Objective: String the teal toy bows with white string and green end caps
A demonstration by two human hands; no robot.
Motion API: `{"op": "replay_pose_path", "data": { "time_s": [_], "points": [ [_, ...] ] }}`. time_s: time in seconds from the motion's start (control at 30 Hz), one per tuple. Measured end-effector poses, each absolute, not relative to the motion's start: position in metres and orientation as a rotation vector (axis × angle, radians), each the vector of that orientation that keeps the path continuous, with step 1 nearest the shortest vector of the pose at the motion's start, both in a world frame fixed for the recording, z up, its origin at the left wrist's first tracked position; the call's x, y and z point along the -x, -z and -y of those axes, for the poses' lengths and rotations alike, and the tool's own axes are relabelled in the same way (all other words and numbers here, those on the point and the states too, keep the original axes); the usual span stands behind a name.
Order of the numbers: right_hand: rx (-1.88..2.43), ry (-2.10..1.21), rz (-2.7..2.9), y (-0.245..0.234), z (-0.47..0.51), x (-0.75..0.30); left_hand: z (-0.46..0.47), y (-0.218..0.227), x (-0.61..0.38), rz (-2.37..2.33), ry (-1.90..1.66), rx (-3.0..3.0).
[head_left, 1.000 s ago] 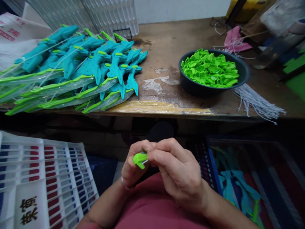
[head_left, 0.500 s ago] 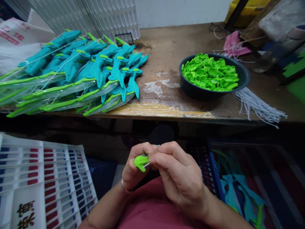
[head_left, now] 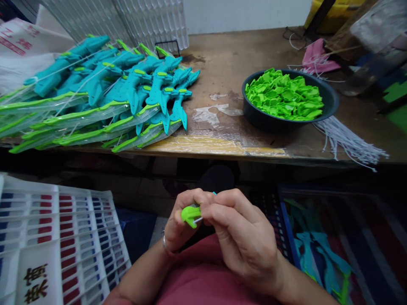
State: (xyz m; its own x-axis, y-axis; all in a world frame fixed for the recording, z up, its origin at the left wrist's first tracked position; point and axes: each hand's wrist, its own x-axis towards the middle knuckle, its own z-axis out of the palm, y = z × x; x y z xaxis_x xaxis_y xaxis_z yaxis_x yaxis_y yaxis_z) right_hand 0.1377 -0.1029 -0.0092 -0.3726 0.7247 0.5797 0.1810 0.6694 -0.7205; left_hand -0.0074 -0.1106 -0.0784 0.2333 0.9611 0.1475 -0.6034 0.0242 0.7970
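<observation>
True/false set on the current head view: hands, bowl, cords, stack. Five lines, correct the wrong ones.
1. The left hand and right hand meet at a small green plastic piece. True.
2. A bundle of white cords lies beside the round dark bowl. True.
3. That bowl is filled with teal parts. False: green plastic pieces fill it.
4. The silver bangle is on the right wrist. False: left wrist.
5. Strung teal-and-green plastic assemblies are piled on the table's left side. True.
</observation>
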Motion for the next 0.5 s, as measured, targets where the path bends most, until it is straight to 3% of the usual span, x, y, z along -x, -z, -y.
{"op": "replay_pose_path", "data": {
  "time_s": [0.37, 0.5],
  "points": [
    [0.733, -0.554, 1.955, 0.018, 0.103, -0.132, 0.104, 0.068, 0.000, -0.585, -1.348, -0.844],
    [0.734, -0.266, 2.070, 0.028, 0.097, -0.138, 0.104, 0.065, 0.001, -0.729, -1.295, -0.881]
  ]
}}
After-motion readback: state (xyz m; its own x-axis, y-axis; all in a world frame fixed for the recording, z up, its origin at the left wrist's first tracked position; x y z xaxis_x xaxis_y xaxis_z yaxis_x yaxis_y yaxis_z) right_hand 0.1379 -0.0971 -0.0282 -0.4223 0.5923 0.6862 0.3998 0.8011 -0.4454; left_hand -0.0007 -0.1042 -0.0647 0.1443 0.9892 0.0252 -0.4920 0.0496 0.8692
